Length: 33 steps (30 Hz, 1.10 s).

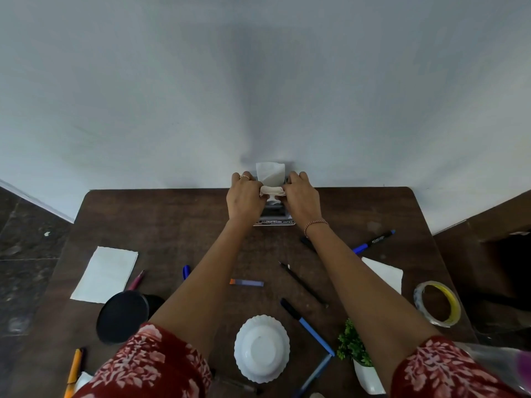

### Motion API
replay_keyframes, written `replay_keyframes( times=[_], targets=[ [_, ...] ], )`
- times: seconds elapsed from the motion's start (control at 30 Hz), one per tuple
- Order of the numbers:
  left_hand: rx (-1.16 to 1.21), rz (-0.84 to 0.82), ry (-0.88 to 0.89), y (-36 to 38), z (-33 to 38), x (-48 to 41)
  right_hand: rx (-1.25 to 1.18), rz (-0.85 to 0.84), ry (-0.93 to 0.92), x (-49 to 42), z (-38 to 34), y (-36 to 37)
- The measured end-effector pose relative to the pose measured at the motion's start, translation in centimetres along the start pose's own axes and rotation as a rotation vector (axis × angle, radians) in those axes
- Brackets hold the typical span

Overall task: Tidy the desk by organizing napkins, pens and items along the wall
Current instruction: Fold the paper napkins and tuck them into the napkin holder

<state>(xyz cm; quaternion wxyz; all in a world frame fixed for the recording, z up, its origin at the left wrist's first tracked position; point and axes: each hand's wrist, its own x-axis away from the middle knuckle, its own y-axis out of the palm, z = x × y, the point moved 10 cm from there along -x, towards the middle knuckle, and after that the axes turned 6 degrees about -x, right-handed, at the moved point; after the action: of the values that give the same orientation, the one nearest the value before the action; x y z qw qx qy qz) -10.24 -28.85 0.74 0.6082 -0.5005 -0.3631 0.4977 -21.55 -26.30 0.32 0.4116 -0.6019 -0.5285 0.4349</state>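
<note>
Both my hands reach to the wall at the desk's far edge. My left hand (pixel 244 196) and my right hand (pixel 301 198) pinch the two ends of a folded white napkin (pixel 272 191) between them. It sits at the front of a grey napkin holder (pixel 273 209), where another white napkin (pixel 270 173) stands upright against the wall. Loose napkins lie flat at the left (pixel 105 274) and at the right (pixel 383 272). Scattered pens include a blue marker (pixel 373 242), a black pencil (pixel 301 284) and a blue pen (pixel 307 326).
On the brown desk (pixel 172 225) are a black round lid (pixel 122 317), an upturned white bowl (pixel 261 349), a small potted plant (pixel 359 357), a tape roll (pixel 436 303), a small eraser-like stick (pixel 246 282), a pink pencil (pixel 136 280) and an orange pen (pixel 74 372).
</note>
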Motion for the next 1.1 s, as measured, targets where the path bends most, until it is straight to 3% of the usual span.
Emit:
replay_keyframes(
  times=[0.47,1.1],
  targets=[
    [-0.014,-0.037,-0.002,0.6,-0.2,-0.4,0.043,-0.061,0.013,-0.2,0.1,0.7],
    [0.466,0.108,-0.222,-1.6,-1.8,2.7,-0.352,0.088,0.242,2.1,1.7,-2.6]
  ],
)
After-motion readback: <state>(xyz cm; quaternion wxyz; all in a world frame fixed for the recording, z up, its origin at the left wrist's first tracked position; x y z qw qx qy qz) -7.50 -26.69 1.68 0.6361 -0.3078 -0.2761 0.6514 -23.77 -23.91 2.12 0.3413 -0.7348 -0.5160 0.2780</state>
